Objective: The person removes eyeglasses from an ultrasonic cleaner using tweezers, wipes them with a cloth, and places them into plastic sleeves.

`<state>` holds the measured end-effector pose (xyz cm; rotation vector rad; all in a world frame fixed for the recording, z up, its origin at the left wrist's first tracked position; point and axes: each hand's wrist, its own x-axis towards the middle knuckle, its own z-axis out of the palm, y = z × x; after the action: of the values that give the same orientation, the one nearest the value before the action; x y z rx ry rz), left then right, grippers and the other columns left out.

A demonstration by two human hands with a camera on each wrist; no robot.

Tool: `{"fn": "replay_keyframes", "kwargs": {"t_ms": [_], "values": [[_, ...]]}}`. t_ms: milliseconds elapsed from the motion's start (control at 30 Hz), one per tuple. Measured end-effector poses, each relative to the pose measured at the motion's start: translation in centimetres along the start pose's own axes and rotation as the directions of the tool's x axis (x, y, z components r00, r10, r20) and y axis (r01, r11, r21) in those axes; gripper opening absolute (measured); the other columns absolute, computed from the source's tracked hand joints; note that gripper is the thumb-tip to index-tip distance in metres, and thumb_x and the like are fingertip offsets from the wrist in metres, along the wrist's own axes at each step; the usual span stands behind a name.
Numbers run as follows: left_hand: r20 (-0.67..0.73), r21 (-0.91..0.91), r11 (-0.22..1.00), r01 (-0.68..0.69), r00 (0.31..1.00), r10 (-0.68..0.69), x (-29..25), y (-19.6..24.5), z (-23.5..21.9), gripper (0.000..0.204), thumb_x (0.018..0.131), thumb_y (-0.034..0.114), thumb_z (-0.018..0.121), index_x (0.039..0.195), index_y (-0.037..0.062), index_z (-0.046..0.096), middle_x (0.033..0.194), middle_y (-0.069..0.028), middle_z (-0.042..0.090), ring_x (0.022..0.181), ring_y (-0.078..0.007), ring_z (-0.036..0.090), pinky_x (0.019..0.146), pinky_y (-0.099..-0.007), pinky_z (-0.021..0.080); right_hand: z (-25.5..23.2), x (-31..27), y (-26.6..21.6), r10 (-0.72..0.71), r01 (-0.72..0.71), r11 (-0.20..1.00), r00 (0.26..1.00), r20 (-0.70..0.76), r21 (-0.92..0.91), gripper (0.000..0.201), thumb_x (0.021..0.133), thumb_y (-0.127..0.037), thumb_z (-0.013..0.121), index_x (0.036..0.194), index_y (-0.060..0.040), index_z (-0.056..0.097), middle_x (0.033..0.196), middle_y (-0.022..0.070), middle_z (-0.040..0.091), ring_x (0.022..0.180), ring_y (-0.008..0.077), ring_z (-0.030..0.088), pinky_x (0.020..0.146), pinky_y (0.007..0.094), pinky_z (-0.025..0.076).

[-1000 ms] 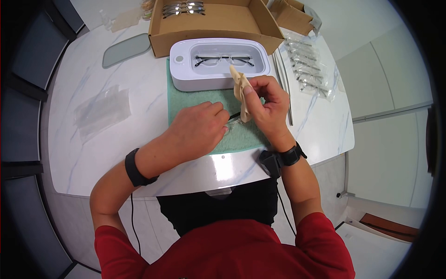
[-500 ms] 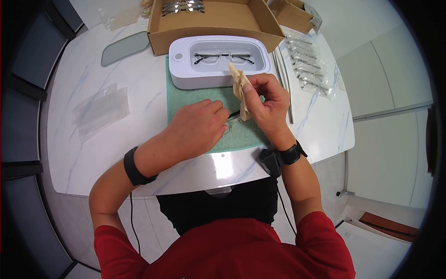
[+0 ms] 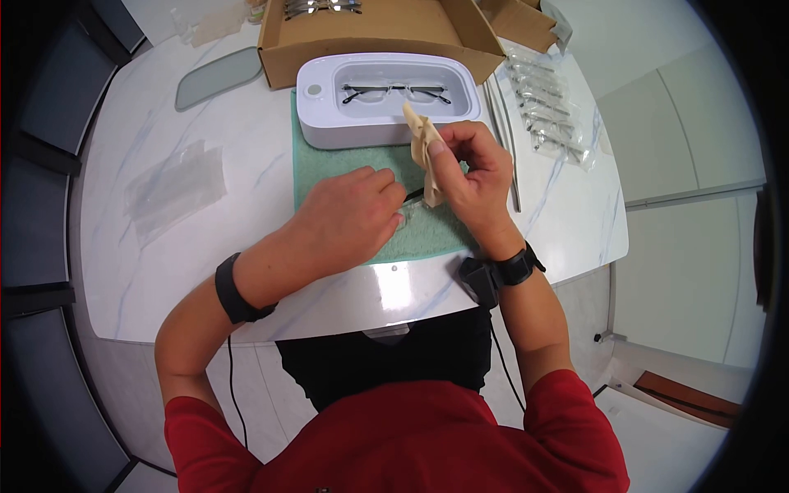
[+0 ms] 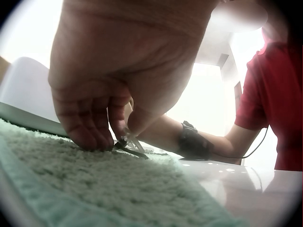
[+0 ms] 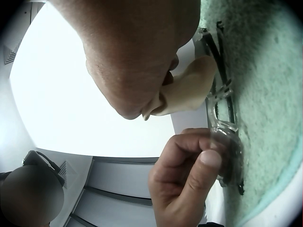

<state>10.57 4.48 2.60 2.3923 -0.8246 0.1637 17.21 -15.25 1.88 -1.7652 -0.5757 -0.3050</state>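
Note:
On the green towel (image 3: 320,164), my left hand (image 3: 349,215) pinches a pair of eyeglasses (image 5: 221,97) at one end between thumb and fingers. The glasses have clear lenses and dark temples and lie low over the towel. My right hand (image 3: 478,182) holds a folded beige cloth (image 3: 427,160) between thumb and fingers. The cloth hangs against the far side of the glasses, covering part of a dark temple. Just beyond both hands, a white ultrasonic cleaner (image 3: 316,121) stands with its basin uncovered, and another pair of glasses (image 3: 398,87) lies inside.
Behind the cleaner is a cardboard box (image 3: 279,70) with several glasses at its far left. Bagged glasses (image 3: 546,115) lie to the right, near thin metal strips (image 3: 511,156). A grey lid (image 3: 215,78) and clear plastic bags (image 3: 177,193) lie left.
The head view has tilted slightly, so the table items sit a little higher in it. Both hands keep their hold on the glasses and cloth, with hardly any movement between them.

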Motion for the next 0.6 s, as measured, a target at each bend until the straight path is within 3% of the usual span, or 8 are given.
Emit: {"fn": "replay_keyframes", "kwargs": {"t_ms": [600], "values": [[0.024,-0.004,1.0,-0.011,1.0,0.011,-0.04,-0.46,0.33,0.016,0.087,0.015,0.068,0.092,0.004,0.058,0.092,-0.011,0.056,0.089,-0.0318,0.059,0.076,-0.0435,0.051,0.25,-0.03,0.07,0.006,-0.006,1.0,0.999,0.034,0.001,0.012,0.09,-0.008,0.072,0.096,0.0007,0.068,0.08,0.0048,0.072,0.072,0.0082,0.067,0.066,0.0233,0.054]]}}
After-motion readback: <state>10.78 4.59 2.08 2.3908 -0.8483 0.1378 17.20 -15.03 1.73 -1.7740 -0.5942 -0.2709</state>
